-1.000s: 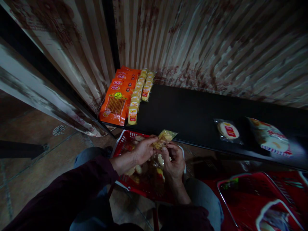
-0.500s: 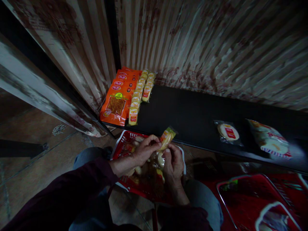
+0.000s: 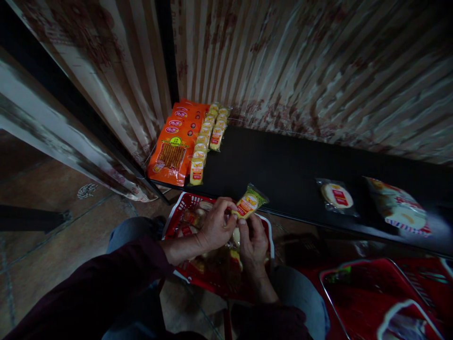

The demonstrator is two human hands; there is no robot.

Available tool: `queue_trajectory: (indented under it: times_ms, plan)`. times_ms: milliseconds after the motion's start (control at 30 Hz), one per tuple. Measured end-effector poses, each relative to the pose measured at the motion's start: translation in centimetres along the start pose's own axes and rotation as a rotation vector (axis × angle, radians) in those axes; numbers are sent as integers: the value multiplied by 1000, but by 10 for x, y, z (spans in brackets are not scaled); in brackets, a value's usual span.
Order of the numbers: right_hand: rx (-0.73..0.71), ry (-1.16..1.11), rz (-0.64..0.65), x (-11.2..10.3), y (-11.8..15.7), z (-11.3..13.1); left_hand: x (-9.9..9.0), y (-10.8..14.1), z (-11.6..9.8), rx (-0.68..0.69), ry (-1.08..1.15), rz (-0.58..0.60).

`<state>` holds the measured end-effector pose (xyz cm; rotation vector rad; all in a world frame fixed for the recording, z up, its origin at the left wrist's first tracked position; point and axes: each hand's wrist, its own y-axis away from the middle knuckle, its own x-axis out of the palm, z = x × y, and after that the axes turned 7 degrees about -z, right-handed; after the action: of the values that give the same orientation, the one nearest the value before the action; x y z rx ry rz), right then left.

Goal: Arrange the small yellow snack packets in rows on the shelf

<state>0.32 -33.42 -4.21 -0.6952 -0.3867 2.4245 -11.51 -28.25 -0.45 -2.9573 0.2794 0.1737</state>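
Holds a small yellow packet [image 3: 247, 203] in both hands, just below and to the right of the middle of the frame, tilted, with the greenish clear end pointing to the upper right and the printed label facing the camera. Pinches the left side with the left hand [image 3: 217, 225], thumb and fingers drawn close together. Grips the lower end with the right hand [image 3: 254, 238], likewise narrowed, thumb on the near side. Has the packet over the front edge of the black shelf [image 3: 269, 160]; cannot tell contact from a gap there.

Works above a white-rimmed red basket [image 3: 208, 282] at the lower middle, with assorted wrapped snacks [image 3: 193, 217] inside, partly hidden by the hands and too dark to name singly. Sits with jeans [image 3: 300, 297] on both sides of it.

On the shelf, left of the upper middle, shows overlapping orange bags [image 3: 170, 146] beside two rows of yellow packs [image 3: 197, 165]. Toward the right, shows a round wrapped snack [image 3: 338, 195] near a larger, blurred bag [image 3: 401, 208]. At the lower right, shows more red baskets [image 3: 368, 295]; across the top, a pleated curtain [image 3: 283, 71].
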Motion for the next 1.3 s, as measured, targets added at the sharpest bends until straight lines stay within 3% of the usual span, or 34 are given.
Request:
queue_trajectory:
  times_ms: [300,500,800,1133,1300]
  plan:
    - [2,64,-5,9,-7,3,0,1,2,138,-109,-84]
    - [39,27,-33,12,-6,-4,2,2,6,123,-148,-123]
    - [103,-24,-3,13,-16,6,-1,-4,2,133,-150,-124]
    - [94,9,14,18,-39,15,-6,-20,1,250,-174,-97]
    - [116,2,43,23,-44,16,-6,-21,1,225,-193,-122]
